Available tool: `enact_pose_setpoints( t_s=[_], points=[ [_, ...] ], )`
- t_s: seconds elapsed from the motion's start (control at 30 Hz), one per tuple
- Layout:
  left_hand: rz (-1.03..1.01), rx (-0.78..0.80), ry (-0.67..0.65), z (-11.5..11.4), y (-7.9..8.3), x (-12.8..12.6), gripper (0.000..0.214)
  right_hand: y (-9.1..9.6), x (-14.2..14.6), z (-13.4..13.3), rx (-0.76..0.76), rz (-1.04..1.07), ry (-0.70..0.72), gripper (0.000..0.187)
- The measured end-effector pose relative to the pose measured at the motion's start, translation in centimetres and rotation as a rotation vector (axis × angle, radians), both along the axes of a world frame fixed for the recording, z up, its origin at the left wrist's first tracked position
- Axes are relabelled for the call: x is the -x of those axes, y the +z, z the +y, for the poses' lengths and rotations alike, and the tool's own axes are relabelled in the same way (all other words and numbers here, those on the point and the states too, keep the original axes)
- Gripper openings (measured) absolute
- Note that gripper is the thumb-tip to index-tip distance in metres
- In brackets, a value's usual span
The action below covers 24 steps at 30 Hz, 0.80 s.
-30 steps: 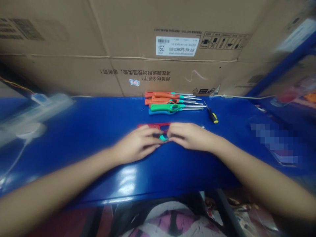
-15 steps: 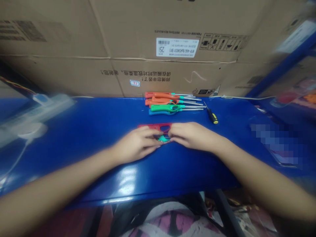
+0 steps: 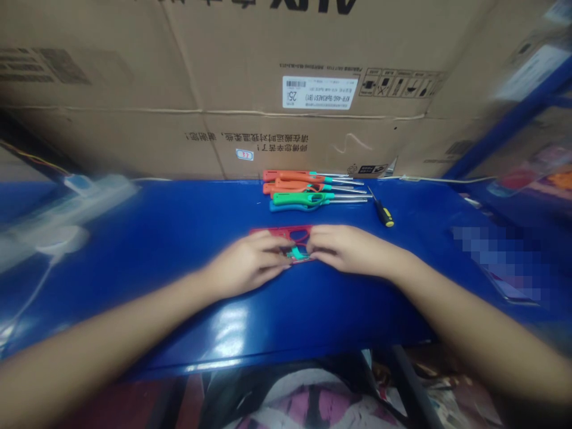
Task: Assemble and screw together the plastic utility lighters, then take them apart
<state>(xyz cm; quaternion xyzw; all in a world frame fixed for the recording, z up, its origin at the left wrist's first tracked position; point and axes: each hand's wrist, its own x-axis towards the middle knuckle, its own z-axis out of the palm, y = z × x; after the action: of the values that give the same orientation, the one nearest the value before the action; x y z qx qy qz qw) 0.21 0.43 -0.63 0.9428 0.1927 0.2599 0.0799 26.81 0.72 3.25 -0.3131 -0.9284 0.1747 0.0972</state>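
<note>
One red casing [image 3: 282, 230], your left hand [image 3: 245, 262] clasped it, fingers [image 3: 273, 243] nearly closed, your right hand [image 3: 346, 247] pinched at its right, hold unclear

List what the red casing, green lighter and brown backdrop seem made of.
Red casing: likely moulded plastic, from its even colour and cut-out; blur leaves the finish open.
Green lighter: likely smooth plastic, evenly coloured, with a rod apparently of polished metal, silvery and bright.
Brown backdrop: matte cardboard, showing creases and print.
</note>
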Motion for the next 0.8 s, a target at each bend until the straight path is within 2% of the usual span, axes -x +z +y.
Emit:
enact_pose_setpoints(
  t_s=[0.23,0.4,0.57,0.8],
  points=[
    [-0.045,-0.054,0.031,-0.2,0.1,0.2,0.021,0.6,-0.4,0.0,0.06,0.015,0.014,0.01],
    [0.047,-0.128,-0.019,-0.3,0.8,0.6,0.027,0.7,-0.7,0.1,0.081,0.068,0.025,0.013],
    [0.148,-0.049,-0.052,-0.4,1.7,0.3,0.022,0.7,-0.6,0.0,0.096,0.083,0.038,0.012],
    [0.163,0.017,-0.01,-0.6,1.8,0.1,0.02,0.7,-0.7,0.0,0.076,0.096,0.07,0.006]
  ],
)
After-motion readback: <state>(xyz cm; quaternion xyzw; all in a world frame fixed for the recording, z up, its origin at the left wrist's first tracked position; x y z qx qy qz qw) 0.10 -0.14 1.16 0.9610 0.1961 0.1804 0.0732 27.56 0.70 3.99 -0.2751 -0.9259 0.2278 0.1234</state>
